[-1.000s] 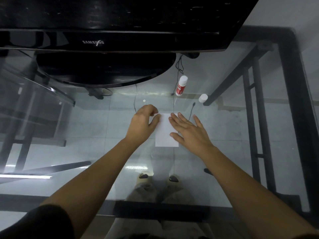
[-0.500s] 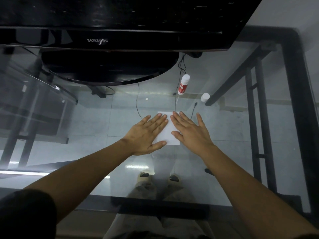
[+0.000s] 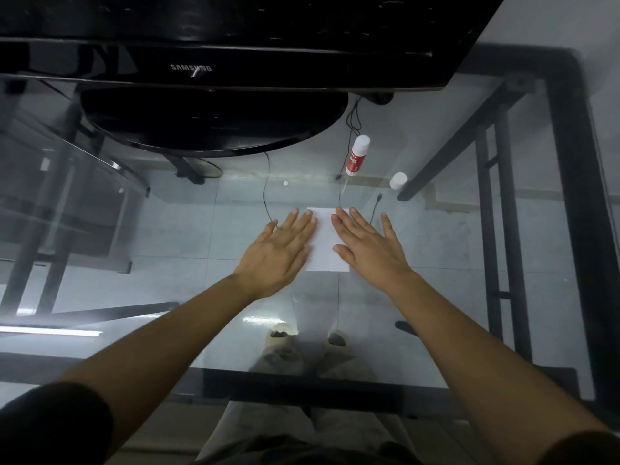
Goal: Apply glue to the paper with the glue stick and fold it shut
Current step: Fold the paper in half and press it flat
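A small folded white paper lies flat on the glass table. My left hand rests palm down over the paper's left edge, fingers spread. My right hand lies flat on its right side, fingers apart. Neither hand grips anything. The red and white glue stick stands uncapped beyond the paper, to the right. Its white cap sits apart, further right.
A black Samsung monitor with a rounded base fills the far side. Thin cables run under the glass near the paper. The black table frame borders the right. My feet show through the glass below.
My left hand has gone from curled at the paper's left edge to lying flat on it, then slid slightly left. The right hand stays pressed flat.
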Tool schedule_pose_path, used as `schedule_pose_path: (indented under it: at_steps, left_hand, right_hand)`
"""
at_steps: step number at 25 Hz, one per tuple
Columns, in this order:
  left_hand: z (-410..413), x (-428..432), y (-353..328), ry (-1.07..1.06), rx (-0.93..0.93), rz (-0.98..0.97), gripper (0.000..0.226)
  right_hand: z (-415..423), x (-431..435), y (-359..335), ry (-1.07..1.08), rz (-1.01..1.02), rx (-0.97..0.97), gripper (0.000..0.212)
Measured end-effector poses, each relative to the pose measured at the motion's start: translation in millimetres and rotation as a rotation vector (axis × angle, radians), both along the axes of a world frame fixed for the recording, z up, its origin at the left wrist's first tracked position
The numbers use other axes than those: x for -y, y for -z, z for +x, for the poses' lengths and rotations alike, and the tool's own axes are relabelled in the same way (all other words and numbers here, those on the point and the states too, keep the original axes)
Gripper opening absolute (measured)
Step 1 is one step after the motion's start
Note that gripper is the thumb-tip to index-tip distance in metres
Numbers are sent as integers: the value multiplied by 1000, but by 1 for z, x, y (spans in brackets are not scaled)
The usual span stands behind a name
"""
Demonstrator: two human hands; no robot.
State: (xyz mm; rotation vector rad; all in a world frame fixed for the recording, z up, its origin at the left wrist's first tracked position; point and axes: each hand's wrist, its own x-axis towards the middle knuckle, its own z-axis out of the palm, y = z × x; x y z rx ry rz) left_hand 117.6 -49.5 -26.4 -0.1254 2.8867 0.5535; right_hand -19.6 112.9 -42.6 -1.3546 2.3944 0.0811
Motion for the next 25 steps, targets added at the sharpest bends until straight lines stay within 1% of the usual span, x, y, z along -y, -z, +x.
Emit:
schedule_pose_path:
  at_steps: [1, 2, 5, 8, 10, 12, 13, 15, 17, 22, 25]
  left_hand:
    - [-6, -6, 4, -107, 34, -6, 54]
    - [-9, -13, 8, -159, 67, -40, 55]
    - [-11, -21, 22, -155, 116, -156, 56]
    - [-10, -21, 29, -171, 117, -198, 56]
    - [-8, -22, 31, -177, 110, -194, 56]
    - [-8, -22, 31, -177, 93, -187, 57]
    - [-8, -22, 32, -174, 89, -185, 57]
    - [-7, -21, 33, -178, 82, -188, 58]
    - [-7, -22, 35, -185, 84, -195, 58]
    - [-8, -21, 38, -186, 74, -214, 58]
    - [-7, -20, 37, -173, 66, -203, 58]
  right_hand:
    - [0, 0, 1, 2, 3, -2, 56]
    - [1, 0, 3, -2, 10, -8, 56]
    - [1, 1, 6, -7, 33, -30, 57]
    - [4, 1, 5, -18, 22, -77, 59]
    - [10, -5, 2, 42, -32, -91, 58]
    - [25, -15, -1, 157, -78, -62, 58]
    - [36, -18, -2, 178, -77, -38, 60]
    - [57, -20, -1, 145, -49, -17, 64]
    - [68, -17, 1, 111, -19, -39, 66]
    - [68, -15, -1, -3, 24, -124, 63]
    - [59, -31, -7, 1, 46, -151, 62]
